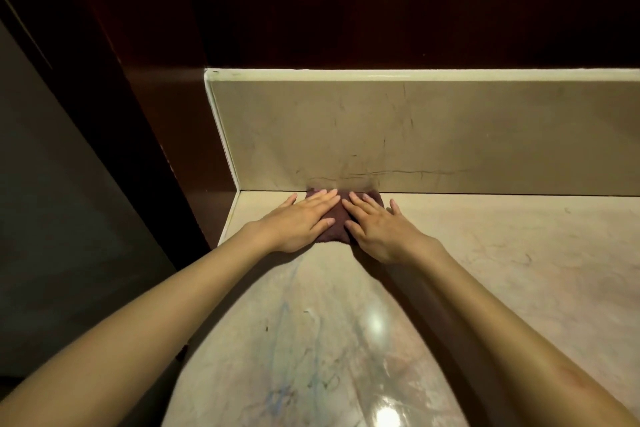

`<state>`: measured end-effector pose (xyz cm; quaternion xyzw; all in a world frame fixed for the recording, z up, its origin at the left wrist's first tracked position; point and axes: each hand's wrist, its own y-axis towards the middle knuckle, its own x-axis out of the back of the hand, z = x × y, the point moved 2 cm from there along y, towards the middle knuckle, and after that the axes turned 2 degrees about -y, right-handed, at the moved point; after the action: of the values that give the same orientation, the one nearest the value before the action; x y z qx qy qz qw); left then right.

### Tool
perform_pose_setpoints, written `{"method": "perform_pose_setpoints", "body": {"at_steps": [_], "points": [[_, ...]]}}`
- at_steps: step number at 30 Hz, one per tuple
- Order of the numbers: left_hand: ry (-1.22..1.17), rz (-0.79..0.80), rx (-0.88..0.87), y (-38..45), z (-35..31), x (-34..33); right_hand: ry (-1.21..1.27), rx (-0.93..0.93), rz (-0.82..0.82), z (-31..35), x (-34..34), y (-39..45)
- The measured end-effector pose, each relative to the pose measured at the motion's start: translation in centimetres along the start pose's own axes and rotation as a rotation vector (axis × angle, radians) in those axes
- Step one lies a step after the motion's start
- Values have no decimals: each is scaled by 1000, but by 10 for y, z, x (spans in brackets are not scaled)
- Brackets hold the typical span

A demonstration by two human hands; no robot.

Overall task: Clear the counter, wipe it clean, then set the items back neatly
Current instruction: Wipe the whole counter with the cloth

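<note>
A: Head view, what's on the counter [485, 253]?

B: A dark maroon cloth [337, 224], bunched up, lying on the pale marble top right at the back, touching the foot of the backsplash [450, 135] and near the left corner.

A: And the hands?

B: Both are on the cloth. The left hand [298, 220] lies flat over its left part, fingers straight and slightly fanned, pointing up and to the right toward the wall. The right hand [379, 229] lies flat over its right part, fingers straight and spread, pointing up and to the left. The fingertips of the two hands nearly meet above the middle of the cloth.

A: Gripping it?

B: No, nothing is curled round it or pinching it; the palms and straight fingers press down on it. Both bare forearms reach in from the bottom corners.

A: Anything else around?

B: The backsplash is the same beige stone, with faint dark scratches just above the cloth. Dark reddish wood panelling [381, 3] rises behind it and along the left side. The counter shows bright glare spots near the bottom edge
</note>
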<state>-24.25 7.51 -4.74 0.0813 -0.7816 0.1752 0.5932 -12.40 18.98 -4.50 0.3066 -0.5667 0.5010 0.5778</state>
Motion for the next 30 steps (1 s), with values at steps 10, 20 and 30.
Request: {"method": "perform_pose_setpoints", "body": {"at_steps": [10,20,30], "points": [[-79,-29,-20,1,6,-4,44,5,-44,-7,-6,7],[-71,-28,-18,-13,5,-10,51,-10,-65,4,-16,-12],[-78,-5,13,-85,-18,-30,53,47,-65,35,-38,-72]]}}
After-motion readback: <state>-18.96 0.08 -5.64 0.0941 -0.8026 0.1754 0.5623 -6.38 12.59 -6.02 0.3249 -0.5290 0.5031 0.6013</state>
